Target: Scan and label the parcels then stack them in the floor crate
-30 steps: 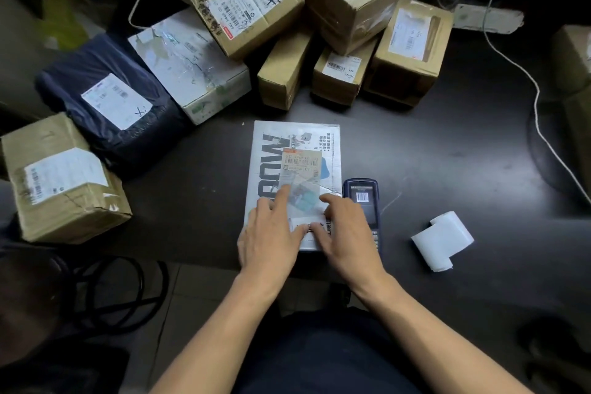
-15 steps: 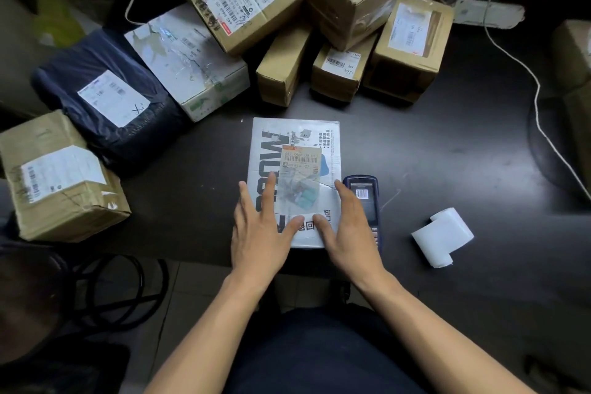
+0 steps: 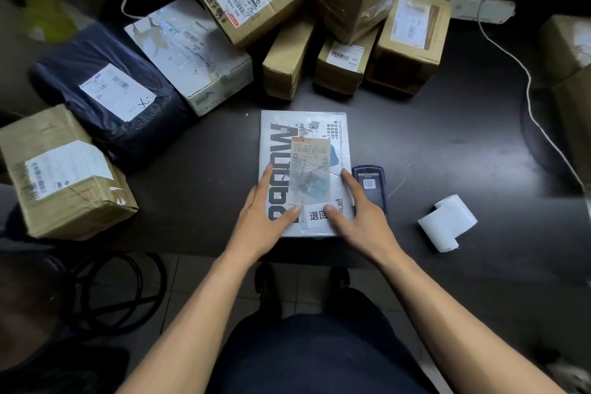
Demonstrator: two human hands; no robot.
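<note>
From my feed: dark, matte table fills most of the view, its near edge running across the lower middle. Below it, pale tiled floor with visible grout lines. Black cable loops lie on the floor at lower left. A white cord trails across the table's right side, up toward a white power strip at the far edge. Light is dim, corners falling into shadow.

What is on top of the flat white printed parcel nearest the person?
On the flat white printed parcel: a taped shipping label, a small white sticker, both hands' fingers, left, right. Beneath them, print is hidden.
</note>
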